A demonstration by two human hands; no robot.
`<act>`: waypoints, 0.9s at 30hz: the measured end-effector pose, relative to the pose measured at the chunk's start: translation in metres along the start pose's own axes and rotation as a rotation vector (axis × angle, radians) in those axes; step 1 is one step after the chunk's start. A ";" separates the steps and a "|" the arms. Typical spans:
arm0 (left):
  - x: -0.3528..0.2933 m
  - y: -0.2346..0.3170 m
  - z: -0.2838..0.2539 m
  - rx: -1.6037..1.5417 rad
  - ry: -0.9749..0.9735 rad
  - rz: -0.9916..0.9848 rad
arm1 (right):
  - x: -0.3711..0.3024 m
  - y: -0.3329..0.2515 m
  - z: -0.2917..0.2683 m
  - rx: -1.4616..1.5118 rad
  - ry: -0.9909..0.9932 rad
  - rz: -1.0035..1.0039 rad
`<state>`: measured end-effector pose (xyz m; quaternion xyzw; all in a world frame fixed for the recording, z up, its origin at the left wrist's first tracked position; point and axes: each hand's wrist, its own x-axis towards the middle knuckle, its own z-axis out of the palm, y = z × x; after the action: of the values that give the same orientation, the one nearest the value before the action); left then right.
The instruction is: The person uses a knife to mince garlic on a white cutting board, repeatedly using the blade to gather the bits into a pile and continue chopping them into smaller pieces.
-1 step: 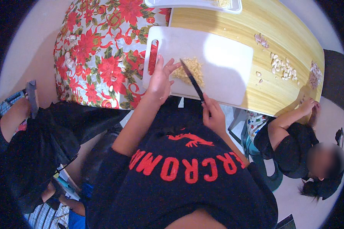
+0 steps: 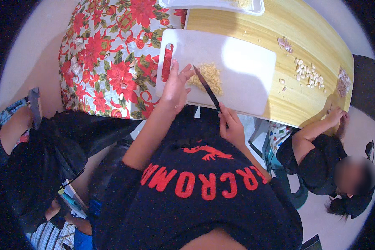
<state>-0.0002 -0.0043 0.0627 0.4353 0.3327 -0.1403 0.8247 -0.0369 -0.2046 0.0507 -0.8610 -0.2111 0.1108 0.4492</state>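
Two hands at work: the left hand (image 2: 176,89) is laid flat, fingers together, steadying the white plastic cutting board (image 2: 241,77) on the yellow wooden surface (image 2: 254,29), while the right hand (image 2: 231,127) is clamped on the dark-bladed knife (image 2: 207,89) so its tip is kept in the pile of minced pale garlic (image 2: 209,76).

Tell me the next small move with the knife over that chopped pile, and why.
Probably rock the knife down through the chopped pile again: the right hand holds it angled over the pile, the left hand steadies the white cutting board, and the pieces look uneven.

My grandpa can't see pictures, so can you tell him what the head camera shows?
A person's right hand holds a dark-bladed kitchen knife over a small pile of finely chopped pale yellow bits on a white plastic cutting board, with the left hand resting beside the pile. The board lies on a yellow wooden table; another person sits at its right end.
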 end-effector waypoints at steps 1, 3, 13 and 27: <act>0.000 0.001 0.002 -0.025 -0.010 -0.019 | -0.001 0.002 0.003 -0.022 0.001 0.015; -0.003 0.002 0.006 -0.017 0.011 -0.010 | -0.002 0.010 0.010 -0.066 0.002 0.045; 0.001 -0.002 0.002 0.065 0.090 0.077 | 0.002 0.002 0.004 -0.088 -0.011 -0.056; 0.000 -0.001 -0.020 1.527 0.223 0.836 | 0.020 -0.010 -0.020 -0.222 -0.049 0.007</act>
<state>-0.0095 0.0114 0.0544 0.9657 0.0400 0.0324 0.2545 -0.0139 -0.2048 0.0702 -0.9032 -0.2301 0.1095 0.3453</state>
